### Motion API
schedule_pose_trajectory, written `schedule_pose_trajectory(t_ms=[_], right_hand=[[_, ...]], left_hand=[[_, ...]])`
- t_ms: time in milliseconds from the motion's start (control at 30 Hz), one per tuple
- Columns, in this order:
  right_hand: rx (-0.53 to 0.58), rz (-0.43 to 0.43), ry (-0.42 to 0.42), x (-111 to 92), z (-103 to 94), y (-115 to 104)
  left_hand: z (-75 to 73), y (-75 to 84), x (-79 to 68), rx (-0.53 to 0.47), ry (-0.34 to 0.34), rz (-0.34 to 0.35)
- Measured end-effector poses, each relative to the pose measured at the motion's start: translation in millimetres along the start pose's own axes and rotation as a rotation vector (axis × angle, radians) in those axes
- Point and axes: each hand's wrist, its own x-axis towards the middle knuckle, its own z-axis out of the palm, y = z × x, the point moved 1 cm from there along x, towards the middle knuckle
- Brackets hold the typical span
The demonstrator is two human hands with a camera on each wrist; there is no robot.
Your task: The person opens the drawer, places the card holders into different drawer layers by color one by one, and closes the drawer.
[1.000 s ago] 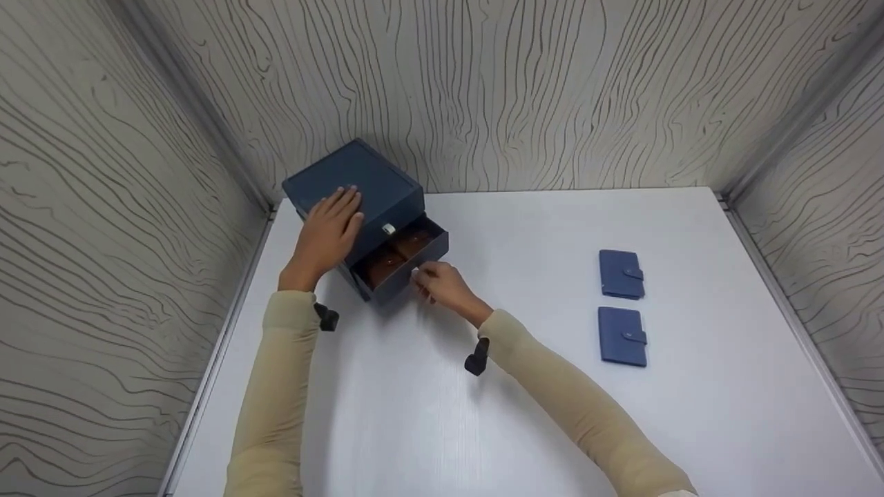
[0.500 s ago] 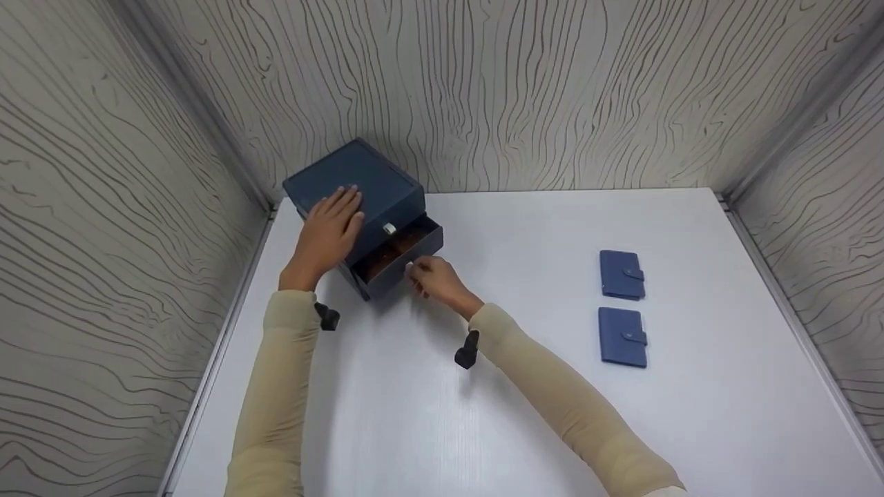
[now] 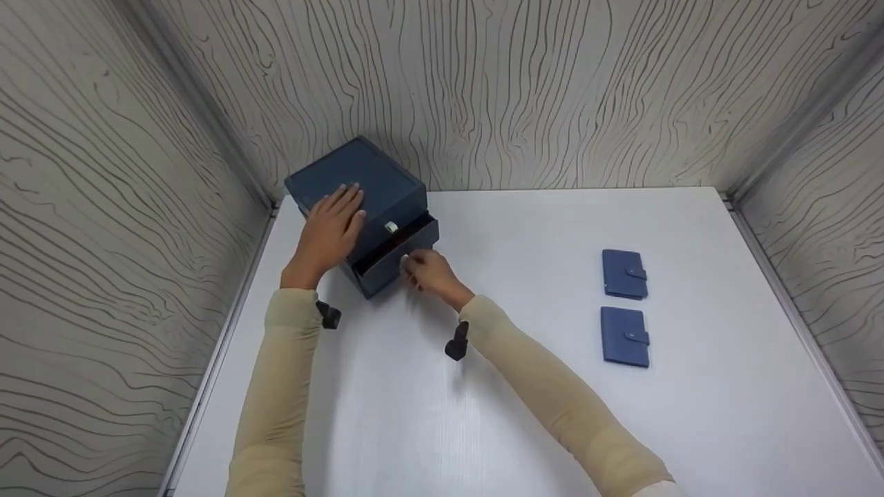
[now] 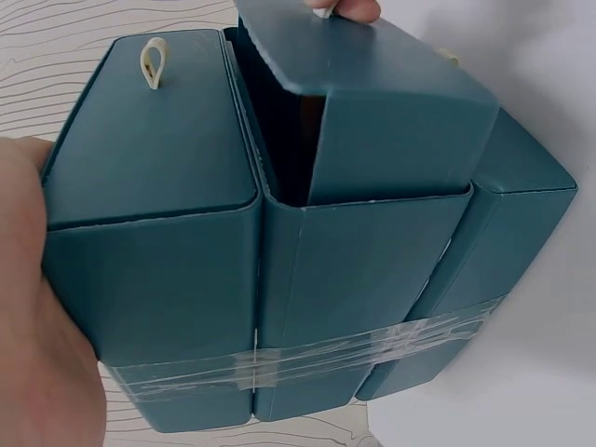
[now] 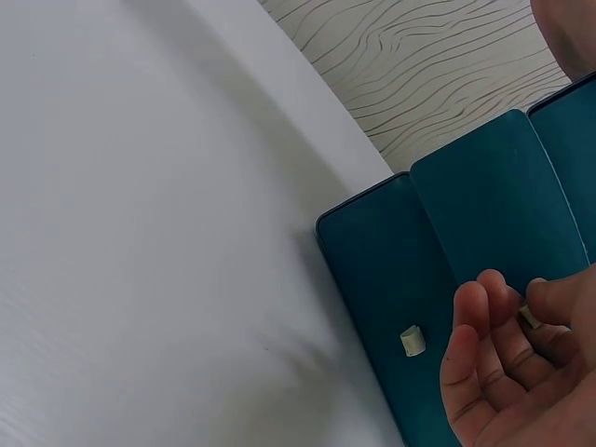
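- while the left hand (image 3: 328,231) lies flat on top of the box (image 3: 362,169), fingers straight, the right hand (image 3: 429,273) pinches the tab (image 5: 530,318) of the middle drawer (image 3: 383,269) between thumb and finger; the hands are apart.
- location: from where i stand, the box sits at the far left of the table (image 3: 725,414), near the back wall (image 3: 511,103). the drawer stands slightly out between the closed upper drawer (image 4: 149,140) and lower drawer (image 5: 382,251).
- step in hand, as i judge it: sliding the drawer.
- brace the box with the left palm; it looks light enough to shift.
- guide the tab straight, without lift or twist; a skewed drawer would probably bind.
- for inward travel, press fingertips on the drawer front, since the soft-looking tab should carry little push.
- orientation: the drawer faces the near right. its front's long axis runs level, near left to far right, square to the travel.
- contents: gap too dark to identify.
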Motion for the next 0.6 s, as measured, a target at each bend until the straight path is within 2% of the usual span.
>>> schedule_pose_trajectory(t_ms=[400,600], right_hand=[[0.034,0.074,-0.029,9,2.4,-7],[0.054,0.122,-0.033,13,4.5,-11]], left_hand=[[0.5,2.0,0.5,0.012,0.02,0.016],[-0.7,1.4,0.1,0.009,-0.016,-0.007]])
